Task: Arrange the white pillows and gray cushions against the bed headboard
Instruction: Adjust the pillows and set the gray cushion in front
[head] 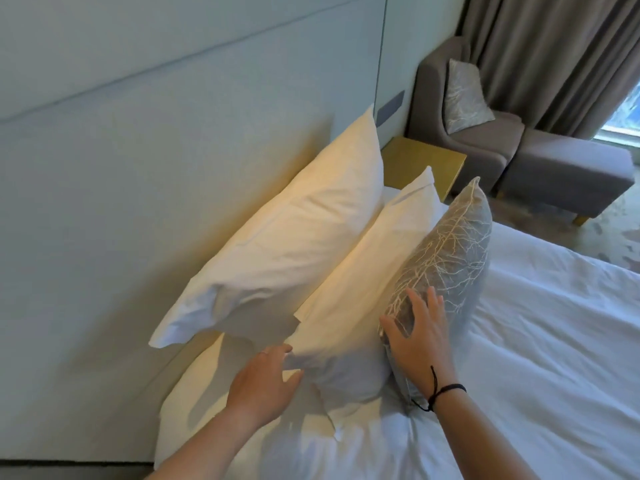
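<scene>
1. Head view, right hand (417,336): it lies flat against the near end of the gray cushion (446,268), its fingers (434,301) spread wide and pressed on the patterned face, the thumb on the cushion's near edge. It grips nothing. A dark cord circles the wrist.
2. Left hand (265,382): open, with loosely parted fingers reaching the near corner of the front white pillow (367,282); the fingertips touch or nearly touch the fabric, and I cannot tell which. It holds nothing.
3. Where things are: the back white pillow (277,244) leans tilted on the headboard (121,185). The front white pillow stands just in front of it, and the gray cushion stands on edge against that one, all on the bed (536,358).
4. Hard to make out: another white pillow (194,396) lies low beside the headboard, mostly under the left arm and the others. Both forearms are cut off by the bottom edge.
5. Beyond: a yellow counter (426,164), a gray armchair (485,143) holding a second patterned cushion (465,95), and curtains (554,53).
</scene>
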Available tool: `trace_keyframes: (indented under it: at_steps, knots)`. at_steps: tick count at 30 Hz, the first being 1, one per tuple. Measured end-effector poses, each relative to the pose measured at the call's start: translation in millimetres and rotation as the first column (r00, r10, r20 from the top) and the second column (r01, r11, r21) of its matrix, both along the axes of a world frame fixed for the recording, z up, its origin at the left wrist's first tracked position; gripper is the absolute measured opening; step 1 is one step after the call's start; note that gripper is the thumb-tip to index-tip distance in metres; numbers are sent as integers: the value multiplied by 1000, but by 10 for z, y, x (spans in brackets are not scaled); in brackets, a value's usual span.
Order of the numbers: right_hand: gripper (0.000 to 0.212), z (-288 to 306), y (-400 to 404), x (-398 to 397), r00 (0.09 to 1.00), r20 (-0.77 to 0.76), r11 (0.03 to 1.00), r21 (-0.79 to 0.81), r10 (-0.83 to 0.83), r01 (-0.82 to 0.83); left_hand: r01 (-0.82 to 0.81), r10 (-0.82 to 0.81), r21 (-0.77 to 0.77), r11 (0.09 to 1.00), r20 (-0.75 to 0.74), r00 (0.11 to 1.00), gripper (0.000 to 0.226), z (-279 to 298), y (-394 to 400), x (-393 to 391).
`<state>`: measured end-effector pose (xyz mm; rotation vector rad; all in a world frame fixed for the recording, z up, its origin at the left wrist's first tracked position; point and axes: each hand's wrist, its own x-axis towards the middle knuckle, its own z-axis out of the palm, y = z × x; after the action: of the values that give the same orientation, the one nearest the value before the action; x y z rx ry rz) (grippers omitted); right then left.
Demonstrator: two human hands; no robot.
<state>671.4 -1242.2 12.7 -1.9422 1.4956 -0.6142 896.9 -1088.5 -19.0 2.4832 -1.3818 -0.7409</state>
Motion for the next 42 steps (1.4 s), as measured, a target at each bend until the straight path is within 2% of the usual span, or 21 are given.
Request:
trace_keyframes:
  at_steps: [3,5,8,13,16,19,21,25,28,31,34,37,42]
  knots:
    - [51,-22,227,131,986,-54,971,-174,159,-166,-91,92,10,996,-83,992,43,157,123,82]
    - [41,-7,381,255,950,-78,925,-215,303,-313,-130,126,-23,991,-109,986,34,281,170,124]
    - [45,11,547,433,888,-43,882,-106,458,-460,-189,177,-108,976,-110,978,28,439,223,262]
    - [52,-37,645,638,875,10,865,143,485,-481,-291,313,-286,913,32,949,31,662,205,722]
    - [54,-80,644,782,887,28,864,217,460,-455,-293,357,-360,886,123,926,42,721,166,1049]
    - [55,-119,633,986,898,32,863,264,439,-431,-299,355,-323,898,132,925,60,651,113,1368]
    - [58,-142,608,1162,911,36,866,298,411,-402,-328,347,-282,902,21,937,62,566,23,1549]
    - [66,-197,526,1586,951,81,876,370,300,-308,-348,288,-353,868,-213,934,43,397,-192,1833]
    - [79,-232,470,2000,974,200,865,463,109,-192,-301,219,-307,903,-275,936,56,304,-326,2040]
    - [90,-263,392,2480,956,286,847,521,-61,-102,-215,153,-246,945,-249,956,72,247,-498,2201]
    - [92,-288,326,2849,942,273,834,551,-197,15,-108,78,-177,978,-169,983,53,181,-645,2288]
    - [90,-295,301,2975,941,252,839,540,-227,58,-66,49,-155,986,-108,993,41,85,-739,2344]
    - [97,-264,241,2928,942,228,828,554,-247,84,-45,12,-205,978,-162,987,35,9,-821,2399]
